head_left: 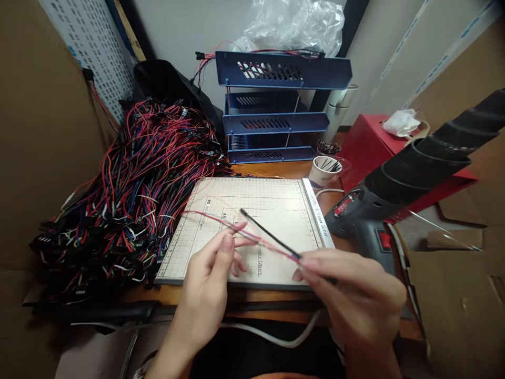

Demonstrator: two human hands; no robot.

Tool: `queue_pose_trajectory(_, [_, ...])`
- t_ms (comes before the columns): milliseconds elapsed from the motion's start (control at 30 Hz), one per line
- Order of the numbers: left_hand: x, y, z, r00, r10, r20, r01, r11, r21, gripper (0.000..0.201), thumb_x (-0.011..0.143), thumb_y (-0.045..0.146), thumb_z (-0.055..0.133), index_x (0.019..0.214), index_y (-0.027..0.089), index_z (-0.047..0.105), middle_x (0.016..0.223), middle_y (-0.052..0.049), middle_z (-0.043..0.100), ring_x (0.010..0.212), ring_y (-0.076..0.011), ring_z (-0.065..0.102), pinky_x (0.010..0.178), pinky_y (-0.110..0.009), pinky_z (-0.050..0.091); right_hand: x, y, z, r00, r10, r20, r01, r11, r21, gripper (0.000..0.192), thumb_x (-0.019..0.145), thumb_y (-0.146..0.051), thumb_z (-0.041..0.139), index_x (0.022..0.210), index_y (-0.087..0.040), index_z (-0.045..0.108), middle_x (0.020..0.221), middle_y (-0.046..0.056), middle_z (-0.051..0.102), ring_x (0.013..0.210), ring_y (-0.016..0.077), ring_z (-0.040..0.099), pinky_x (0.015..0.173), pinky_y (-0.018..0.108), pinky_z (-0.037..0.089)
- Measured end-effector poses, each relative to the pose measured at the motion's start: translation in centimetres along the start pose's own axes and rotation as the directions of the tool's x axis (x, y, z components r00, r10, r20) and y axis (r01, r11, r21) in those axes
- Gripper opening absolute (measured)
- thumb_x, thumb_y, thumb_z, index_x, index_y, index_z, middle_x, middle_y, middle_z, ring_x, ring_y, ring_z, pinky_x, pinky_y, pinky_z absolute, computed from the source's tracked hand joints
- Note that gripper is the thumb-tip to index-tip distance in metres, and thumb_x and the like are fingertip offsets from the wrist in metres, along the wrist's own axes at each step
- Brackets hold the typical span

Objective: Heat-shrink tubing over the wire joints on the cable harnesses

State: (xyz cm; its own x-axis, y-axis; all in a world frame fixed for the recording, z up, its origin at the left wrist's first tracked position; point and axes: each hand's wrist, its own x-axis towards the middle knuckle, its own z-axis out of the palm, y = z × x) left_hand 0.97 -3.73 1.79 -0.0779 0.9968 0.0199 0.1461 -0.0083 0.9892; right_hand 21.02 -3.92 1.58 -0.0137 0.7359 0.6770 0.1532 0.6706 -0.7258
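My right hand point(355, 289) pinches a thin bundle of red and pinkish wires point(276, 249) together with a slim black tube point(268, 230), thumb against fingers. The tube slants up and left from the fingertips, its far end free. Leftward, the wires run past the fingertips of my left hand point(211, 279), over the paper cutter board point(276, 205). That hand's thumb and fingers are apart and somewhat blurred; its index fingertip overlaps the wires, and whether it touches them is unclear. Both hands hover above the board's near part.
A large heap of wires with black connectors point(158, 158) fills the left. Behind the board stand a blue tiered tray point(276, 123) and a paper cup point(324, 171) of black pieces. At right are a black heat gun point(379, 195) and a red box point(366, 142).
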Motion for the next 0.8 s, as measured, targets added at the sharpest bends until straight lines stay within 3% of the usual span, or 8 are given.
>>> queue_pose_trajectory(67, [0.4, 1.1, 0.5, 0.987, -0.132, 0.095, 0.147, 0.973, -0.176, 0.066, 0.103, 0.067, 0.052, 0.148, 0.02, 0.061, 0.124, -0.014, 0.077, 0.081, -0.0178, 0.073, 0.072, -0.029, 0.06, -0.2, -0.5, 0.7, 0.986, -0.118, 0.115, 0.116, 0.993, 0.02, 0.028, 0.088, 0.002, 0.072, 0.104, -0.021, 0.077, 0.09, 0.002, 0.08, 0.075, 0.0144, 0.076, 0.069, 0.023, 0.06])
queue_pose_trajectory(167, [0.7, 2.9, 0.9, 0.977, -0.087, 0.195, 0.147, 0.937, -0.316, 0.07, 0.099, 0.059, 0.065, 0.157, 0.024, 0.051, 0.137, -0.016, 0.071, 0.089, -0.0212, 0.076, 0.075, -0.031, 0.064, -0.7, -0.9, 2.4, 0.952, -0.159, 0.261, 0.173, 0.985, -0.03, 0.016, 0.093, -0.006, 0.072, 0.099, -0.021, 0.074, 0.088, 0.0, 0.079, 0.07, 0.0127, 0.074, 0.068, 0.025, 0.057])
queue_pose_trajectory(333, [0.8, 4.7, 1.1, 0.942, 0.04, 0.333, 0.043, 0.97, -0.239, 0.053, 0.107, 0.045, 0.054, 0.155, 0.024, 0.053, 0.079, -0.003, 0.071, 0.07, -0.0155, 0.07, 0.07, -0.026, 0.064, -1.0, -1.2, 4.2, 0.936, -0.163, 0.313, 0.171, 0.985, 0.0, 0.011, 0.094, -0.015, 0.075, 0.096, -0.025, 0.072, 0.089, -0.005, 0.081, 0.072, 0.0125, 0.076, 0.071, 0.026, 0.057])
queue_pose_trajectory(400, [1.5, 5.1, 1.0, 0.956, 0.063, 0.287, -0.012, 0.984, -0.177, 0.047, 0.107, 0.044, 0.052, 0.147, 0.021, 0.061, 0.068, 0.0, 0.062, 0.065, -0.0147, 0.065, 0.066, -0.024, 0.062, -0.7, -1.4, 4.3, 0.937, -0.163, 0.308, 0.165, 0.986, 0.019, 0.007, 0.096, -0.023, 0.077, 0.102, -0.023, 0.072, 0.091, -0.002, 0.081, 0.077, 0.0142, 0.078, 0.075, 0.025, 0.058])
queue_pose_trajectory(500, [3.4, 6.0, 0.1, 0.976, 0.104, 0.19, -0.081, 0.989, -0.121, 0.041, 0.106, 0.044, 0.053, 0.134, 0.02, 0.07, 0.061, 0.004, 0.049, 0.05, -0.0116, 0.052, 0.049, -0.022, 0.054, -0.6, -1.5, 4.1, 0.965, -0.119, 0.232, 0.126, 0.992, -0.014, 0.031, 0.098, -0.038, 0.077, 0.124, -0.024, 0.067, 0.103, 0.002, 0.081, 0.08, 0.0146, 0.077, 0.078, 0.025, 0.059])
queue_pose_trajectory(633, [7.0, 9.2, -2.5, 0.971, 0.229, -0.073, -0.234, 0.971, -0.059, 0.026, 0.106, 0.031, 0.057, 0.12, 0.017, 0.073, 0.056, 0.008, 0.039, 0.038, -0.0062, 0.034, 0.034, -0.018, 0.031, -0.9, -1.2, 4.0, 0.976, -0.013, 0.217, 0.025, 0.998, -0.052, 0.038, 0.101, -0.026, 0.07, 0.137, -0.027, 0.057, 0.119, 0.002, 0.078, 0.072, 0.0098, 0.073, 0.066, 0.024, 0.056])
queue_pose_trajectory(733, [10.5, 12.2, -5.2, 0.881, 0.383, -0.276, -0.378, 0.923, 0.075, 0.026, 0.11, 0.02, 0.051, 0.122, 0.009, 0.07, 0.057, 0.01, 0.035, 0.04, -0.0002, 0.028, 0.04, -0.012, 0.025, -1.1, -0.9, 4.2, 0.975, 0.011, 0.224, 0.0, 0.999, -0.047, 0.039, 0.098, -0.016, 0.068, 0.134, -0.028, 0.058, 0.115, -0.001, 0.078, 0.071, 0.0083, 0.072, 0.066, 0.024, 0.056])
queue_pose_trajectory(800, [13.4, 13.4, -7.4, 0.734, 0.537, -0.416, -0.461, 0.844, 0.276, 0.03, 0.112, 0.019, 0.045, 0.131, 0.007, 0.064, 0.061, 0.011, 0.033, 0.043, 0.0036, 0.034, 0.052, -0.01, 0.032, -1.0, -0.9, 4.4, 0.977, 0.017, 0.215, -0.008, 0.999, -0.043, 0.04, 0.097, -0.014, 0.068, 0.133, -0.028, 0.059, 0.109, -0.003, 0.078, 0.071, 0.0078, 0.072, 0.068, 0.024, 0.055])
